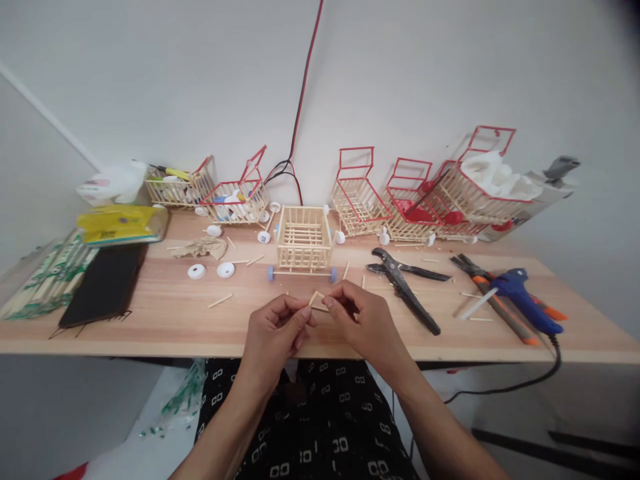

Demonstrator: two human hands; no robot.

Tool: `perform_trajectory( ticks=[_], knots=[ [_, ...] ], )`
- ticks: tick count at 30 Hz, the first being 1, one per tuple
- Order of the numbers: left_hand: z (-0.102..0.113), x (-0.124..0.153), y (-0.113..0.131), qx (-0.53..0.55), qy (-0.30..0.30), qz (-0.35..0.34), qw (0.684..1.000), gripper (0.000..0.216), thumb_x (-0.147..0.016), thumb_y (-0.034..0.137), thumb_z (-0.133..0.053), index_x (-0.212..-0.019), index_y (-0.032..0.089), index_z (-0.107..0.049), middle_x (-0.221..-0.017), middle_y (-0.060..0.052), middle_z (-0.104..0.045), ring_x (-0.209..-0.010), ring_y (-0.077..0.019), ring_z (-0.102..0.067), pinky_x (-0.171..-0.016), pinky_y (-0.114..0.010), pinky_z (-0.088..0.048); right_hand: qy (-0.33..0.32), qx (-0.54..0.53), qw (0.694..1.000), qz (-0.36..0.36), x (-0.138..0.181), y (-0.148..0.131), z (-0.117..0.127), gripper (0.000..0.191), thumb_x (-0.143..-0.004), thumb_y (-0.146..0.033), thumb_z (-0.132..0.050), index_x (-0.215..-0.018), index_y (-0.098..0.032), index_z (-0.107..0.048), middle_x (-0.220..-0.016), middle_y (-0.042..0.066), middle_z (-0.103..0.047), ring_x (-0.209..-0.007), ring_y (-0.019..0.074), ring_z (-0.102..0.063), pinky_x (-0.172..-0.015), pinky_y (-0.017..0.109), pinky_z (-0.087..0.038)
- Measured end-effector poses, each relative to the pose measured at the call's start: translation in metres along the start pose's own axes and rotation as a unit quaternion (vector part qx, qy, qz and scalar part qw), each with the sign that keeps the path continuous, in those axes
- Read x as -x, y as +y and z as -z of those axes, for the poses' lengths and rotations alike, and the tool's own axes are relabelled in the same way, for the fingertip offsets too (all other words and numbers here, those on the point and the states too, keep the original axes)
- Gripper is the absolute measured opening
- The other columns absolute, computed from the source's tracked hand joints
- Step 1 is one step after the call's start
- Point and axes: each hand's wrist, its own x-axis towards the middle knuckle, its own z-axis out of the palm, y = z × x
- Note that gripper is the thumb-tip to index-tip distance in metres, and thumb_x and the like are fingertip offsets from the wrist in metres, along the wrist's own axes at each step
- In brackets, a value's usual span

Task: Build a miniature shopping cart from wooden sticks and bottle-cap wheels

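Near the table's front edge, my left hand [280, 325] and my right hand [357, 317] meet, both closed. Between their fingertips are short pale wooden sticks [315, 298] that come together at an angle; whether they are joined I cannot tell. My left thumb and forefinger pinch one side, my right ones the other. Just beyond my hands stands a small wooden-stick cart [304, 240] with bluish wheels on its near side. Several cut stick pieces [221, 301] and two white caps [225, 269] lie to the left of it.
Mini carts with red trim [361, 193] line the wall. On the right lie black cutters [405, 287], orange-handled pliers [495, 300] and a blue glue gun [525, 297] with a trailing cord. A dark tablet-like slab [103, 283], bagged sticks [47, 277] and a yellow packet [120, 225] occupy the left.
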Motion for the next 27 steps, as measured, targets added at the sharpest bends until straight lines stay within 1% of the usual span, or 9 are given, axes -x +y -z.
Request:
perform_trajectory(
  ticks=[6,11,18,23,27],
  knots=[
    [0.002,0.0,-0.003,-0.003,-0.005,-0.003,1.0,0.02,-0.077,0.03,-0.072,-0.079,0.013,-0.062,-0.069,-0.001,-0.064,-0.04,-0.0013,-0.04,-0.035,-0.012,-0.024,-0.002,0.008,1.0,0.004,0.0,0.0,-0.001,0.013,-0.088,-0.024,-0.054,-0.079,-0.019,-0.062,-0.065,-0.004,-0.059,-0.057,0.0094,-0.047,-0.054,0.022,-0.032],
    [0.003,0.0,-0.003,-0.005,-0.004,-0.004,1.0,0.021,-0.077,0.031,-0.072,-0.08,0.013,-0.061,-0.069,-0.001,-0.064,-0.04,-0.0009,-0.039,-0.035,-0.011,-0.023,-0.009,0.009,1.0,-0.006,-0.001,0.0,-0.002,0.014,-0.089,-0.027,-0.054,-0.083,-0.019,-0.065,-0.069,-0.002,-0.063,-0.06,0.0105,-0.051,-0.055,0.022,-0.034],
    [0.006,0.0,-0.002,0.003,0.003,0.003,1.0,0.023,-0.076,0.032,-0.072,-0.084,0.013,-0.061,-0.07,-0.001,-0.064,-0.039,-0.0013,-0.039,-0.034,-0.011,-0.023,-0.031,0.011,0.999,0.006,0.0,0.0,-0.003,0.021,-0.093,-0.031,-0.05,-0.094,-0.019,-0.068,-0.082,0.0,-0.068,-0.071,0.0119,-0.058,-0.064,0.024,-0.04],
    [0.009,0.0,0.0,-0.003,0.009,0.008,1.0,0.024,-0.076,0.033,-0.072,-0.087,0.014,-0.062,-0.071,-0.001,-0.064,-0.039,-0.0014,-0.039,-0.034,-0.011,-0.023,-0.032,0.018,0.999,0.015,0.001,0.001,-0.003,0.021,-0.093,-0.03,-0.05,-0.093,-0.019,-0.067,-0.085,0.001,-0.069,-0.072,0.0121,-0.059,-0.065,0.024,-0.04],
    [0.011,0.001,-0.001,-0.012,0.007,0.007,1.0,0.026,-0.076,0.033,-0.072,-0.092,0.014,-0.066,-0.07,-0.001,-0.064,-0.041,-0.0017,-0.039,-0.035,-0.012,-0.024,-0.025,0.023,0.999,0.031,0.0,0.001,-0.005,0.018,-0.093,-0.027,-0.051,-0.09,-0.02,-0.067,-0.087,0.001,-0.07,-0.074,0.0133,-0.06,-0.065,0.025,-0.041]
  ],
)
